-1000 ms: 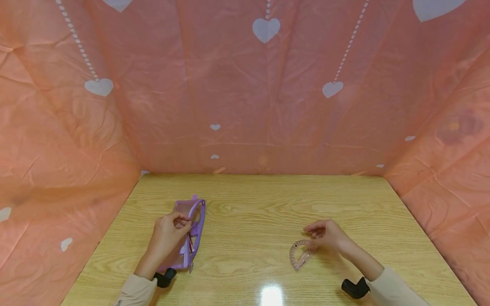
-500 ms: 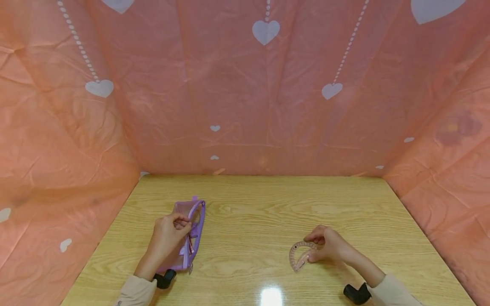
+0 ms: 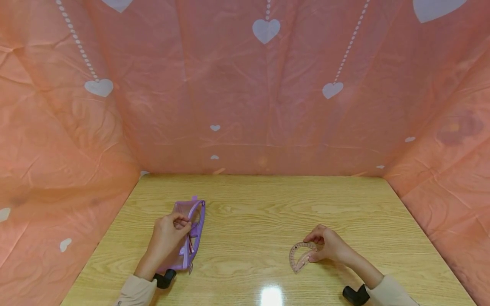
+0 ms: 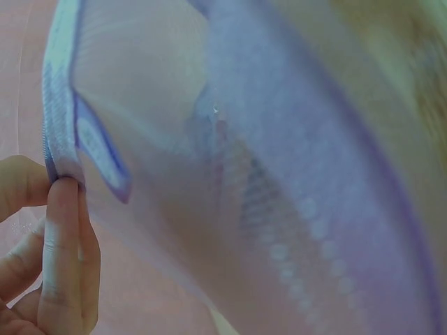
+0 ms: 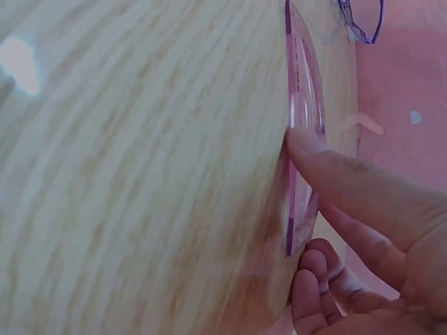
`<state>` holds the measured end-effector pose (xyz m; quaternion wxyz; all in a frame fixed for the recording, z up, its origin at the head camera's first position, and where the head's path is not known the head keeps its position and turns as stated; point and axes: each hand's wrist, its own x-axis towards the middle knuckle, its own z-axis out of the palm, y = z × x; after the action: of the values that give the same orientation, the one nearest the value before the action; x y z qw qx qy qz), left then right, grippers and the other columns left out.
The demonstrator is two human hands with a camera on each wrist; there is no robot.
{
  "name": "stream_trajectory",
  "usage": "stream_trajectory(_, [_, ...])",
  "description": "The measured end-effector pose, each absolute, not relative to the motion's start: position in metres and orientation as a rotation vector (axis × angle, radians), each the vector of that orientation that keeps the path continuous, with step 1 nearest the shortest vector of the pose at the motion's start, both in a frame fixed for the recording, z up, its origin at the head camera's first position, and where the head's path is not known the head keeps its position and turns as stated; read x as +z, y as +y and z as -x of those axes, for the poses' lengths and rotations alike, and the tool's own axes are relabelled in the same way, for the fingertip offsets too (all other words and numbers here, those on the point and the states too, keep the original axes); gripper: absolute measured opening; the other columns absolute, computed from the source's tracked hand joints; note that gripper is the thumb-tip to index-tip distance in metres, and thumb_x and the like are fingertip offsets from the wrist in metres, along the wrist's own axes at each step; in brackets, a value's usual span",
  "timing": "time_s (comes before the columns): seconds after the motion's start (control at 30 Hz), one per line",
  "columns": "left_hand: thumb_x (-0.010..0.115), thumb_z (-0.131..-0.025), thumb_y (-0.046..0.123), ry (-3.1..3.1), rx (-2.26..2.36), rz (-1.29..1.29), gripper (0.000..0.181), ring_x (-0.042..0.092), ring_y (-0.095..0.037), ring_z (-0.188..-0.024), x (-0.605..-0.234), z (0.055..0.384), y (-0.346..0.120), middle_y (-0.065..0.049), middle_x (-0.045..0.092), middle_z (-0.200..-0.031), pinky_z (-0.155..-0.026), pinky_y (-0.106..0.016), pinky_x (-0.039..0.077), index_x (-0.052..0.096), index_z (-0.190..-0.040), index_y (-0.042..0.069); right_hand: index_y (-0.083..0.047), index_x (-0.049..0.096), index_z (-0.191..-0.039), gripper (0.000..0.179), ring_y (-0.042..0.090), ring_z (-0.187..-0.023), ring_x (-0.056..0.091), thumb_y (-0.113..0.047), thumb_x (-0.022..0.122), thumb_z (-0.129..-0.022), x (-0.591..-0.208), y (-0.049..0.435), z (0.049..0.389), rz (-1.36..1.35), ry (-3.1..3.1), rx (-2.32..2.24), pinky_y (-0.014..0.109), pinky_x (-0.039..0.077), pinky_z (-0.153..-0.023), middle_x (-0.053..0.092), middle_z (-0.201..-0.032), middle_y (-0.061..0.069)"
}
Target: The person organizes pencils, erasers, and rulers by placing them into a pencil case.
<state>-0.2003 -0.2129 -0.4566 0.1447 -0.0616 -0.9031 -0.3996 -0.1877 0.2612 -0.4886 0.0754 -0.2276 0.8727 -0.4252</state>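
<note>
At the left of the table, the purple see-through pencil case [image 3: 185,207] stands with its zipped mouth gaping to the right. My left hand [image 3: 166,236] pinches the edge of that mouth between thumb and fingers. In the left wrist view the purple zip border [image 4: 63,105] sits between the fingertips, and mesh fills the rest. Some red and white item shows inside the case, too small to name. On the right, a clear pink protractor [image 3: 294,256] lies on the wood. My right hand [image 3: 331,246] pinches it, thumb [image 5: 314,146] on its straight edge and fingers at its curved side.
The wood-grain table [image 3: 249,212] spans between both hands. A pink cloth [image 3: 229,85] with white hearts walls off the back and both sides. Black wrist cameras sit under each cuff, such as the right one [image 3: 356,295]. Light glares [image 3: 271,295] near the front edge.
My right hand has lowered slightly, and its thumb and fingers have closed on the protractor's edges. The left hand and the pencil case have stayed in place.
</note>
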Motion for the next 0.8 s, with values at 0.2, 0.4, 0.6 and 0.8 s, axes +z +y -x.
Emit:
stream_trajectory(0.2, [0.077,-0.080,-0.002,-2.600,-1.143,0.188,0.008,0.065,-0.013,-0.066,-0.456,0.200,-0.214,-0.002,0.069,-0.074,-0.057,-0.021,0.052,0.071,-0.083,0.002,0.000,0.070,-0.100,0.043,0.016,-0.085,0.054,-0.007,0.093,-0.064,-0.488,0.261,0.187,0.675,2.611,-1.288,0.027,0.049,-0.071,0.060,-0.096,0.007])
stream_trajectory(0.4, [0.077,-0.081,-0.002,-2.598,-1.156,0.187,0.007,0.065,-0.014,-0.066,-0.455,0.199,-0.214,-0.002,0.069,-0.074,-0.056,-0.021,0.052,0.072,-0.084,0.002,0.002,0.067,-0.101,0.043,0.018,-0.085,0.056,-0.003,0.091,-0.066,-0.487,0.261,0.187,0.666,2.552,-1.350,0.028,0.051,-0.073,0.063,-0.096,0.009])
stream_trajectory(0.6, [0.077,-0.081,-0.002,-2.601,-1.163,0.184,0.007,0.066,-0.014,-0.067,-0.454,0.198,-0.214,-0.002,0.069,-0.074,-0.057,-0.021,0.052,0.072,-0.084,0.002,0.006,0.065,-0.104,0.040,0.019,-0.084,0.056,0.003,0.086,-0.070,-0.488,0.267,0.190,0.668,2.435,-1.428,0.028,0.051,-0.071,0.062,-0.096,0.014])
stream_trajectory(0.8, [0.077,-0.082,-0.001,-2.596,-1.165,0.187,0.006,0.066,-0.015,-0.067,-0.454,0.198,-0.214,-0.002,0.070,-0.075,-0.058,-0.021,0.053,0.072,-0.084,0.002,0.014,0.063,-0.107,0.034,0.018,-0.083,0.056,0.008,0.078,-0.077,-0.489,0.274,0.193,0.711,2.271,-1.552,0.025,0.051,-0.069,0.060,-0.096,0.022])
